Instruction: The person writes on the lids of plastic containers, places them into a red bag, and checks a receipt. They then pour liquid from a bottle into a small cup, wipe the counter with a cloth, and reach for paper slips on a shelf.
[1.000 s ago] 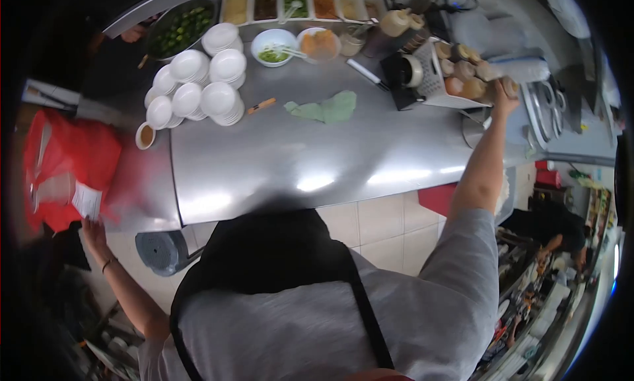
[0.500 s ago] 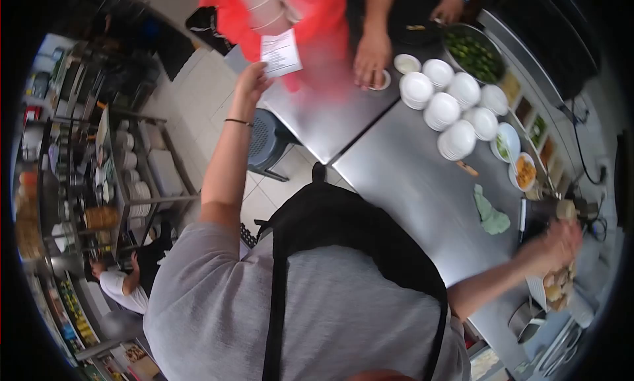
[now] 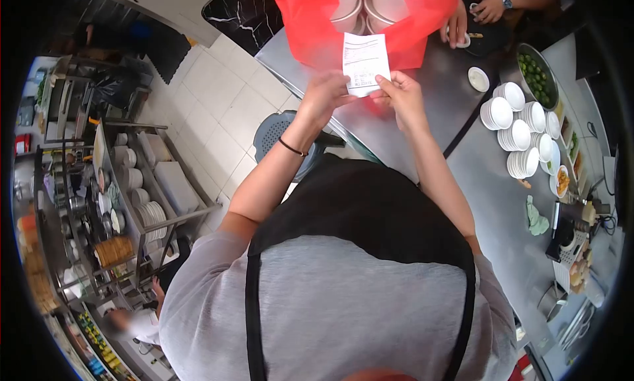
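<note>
My left hand pinches the lower left edge of a white printed paper slip. On the slip's lower right corner, my right hand has its thumb and fingers closed. The slip is upright in front of a red plastic bag, which holds several stacked white containers and stands on the metal table.
Several stacks of white bowls, a metal bowl of green pieces and a green cloth are on the right. A co-worker's hands are at the top right. A grey stool and a shelf rack stand left.
My right hand has come from the far right of the table to the slip and taken hold of it. The view has shifted left, and the red bag now shows more fully.
</note>
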{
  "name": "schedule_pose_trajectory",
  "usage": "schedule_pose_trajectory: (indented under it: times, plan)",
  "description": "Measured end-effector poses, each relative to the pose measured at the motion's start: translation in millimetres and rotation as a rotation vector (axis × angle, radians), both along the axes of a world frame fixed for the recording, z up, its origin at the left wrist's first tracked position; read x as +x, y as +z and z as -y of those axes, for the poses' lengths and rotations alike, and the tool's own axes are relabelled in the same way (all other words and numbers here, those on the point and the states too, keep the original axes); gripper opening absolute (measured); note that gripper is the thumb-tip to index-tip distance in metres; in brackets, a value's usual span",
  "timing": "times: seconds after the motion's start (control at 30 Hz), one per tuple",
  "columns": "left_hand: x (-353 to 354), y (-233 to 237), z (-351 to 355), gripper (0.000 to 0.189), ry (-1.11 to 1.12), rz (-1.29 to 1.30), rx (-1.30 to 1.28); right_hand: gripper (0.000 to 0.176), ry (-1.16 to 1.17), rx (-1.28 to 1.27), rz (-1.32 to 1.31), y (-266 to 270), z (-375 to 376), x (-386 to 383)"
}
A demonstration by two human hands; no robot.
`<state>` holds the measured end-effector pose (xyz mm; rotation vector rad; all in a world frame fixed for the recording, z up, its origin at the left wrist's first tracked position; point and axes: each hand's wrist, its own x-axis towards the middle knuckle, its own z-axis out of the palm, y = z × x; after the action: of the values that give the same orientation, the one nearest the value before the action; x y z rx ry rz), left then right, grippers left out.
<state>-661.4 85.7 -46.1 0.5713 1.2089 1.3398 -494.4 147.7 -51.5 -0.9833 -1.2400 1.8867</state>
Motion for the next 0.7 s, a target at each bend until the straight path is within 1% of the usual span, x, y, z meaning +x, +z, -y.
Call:
schedule_pose_trajectory:
  times: [0.07, 0.2, 0.3, 0.37, 0.43, 0.5, 0.63, 0.7]
  plan:
    - [-6, 4, 4, 0.016, -0.016, 0.194, 0.068, 0.014, -0.104, -0.067, -0.114, 0, 5, -11]
    - [-16, 8, 7, 0.016, -0.044, 0.279, 0.089, 0.013, -0.154, -0.116, -0.139, 4, 13, -24]
    - [-22, 3, 2, 0.014, -0.052, 0.312, 0.1, 0.014, -0.163, -0.09, -0.121, 4, 12, -27]
    - [-23, -3, -3, 0.013, -0.066, 0.303, 0.063, 0.016, -0.138, -0.05, -0.076, 1, 10, -26]
    - [-23, -9, -9, 0.012, -0.079, 0.295, 0.029, 0.016, -0.145, -0.062, -0.037, -3, 7, -24]
    - [-24, -14, -11, 0.011, -0.099, 0.295, 0.052, 0.016, -0.143, -0.078, 0.004, -7, 6, -22]
    - [-20, -9, -16, 0.01, -0.066, 0.31, 0.026, 0.017, -0.125, -0.072, 0.017, -5, 2, -22]
    - [-21, -10, -18, 0.01, -0.076, 0.275, 0.052, 0.017, -0.12, -0.072, 0.029, -6, 2, -22]
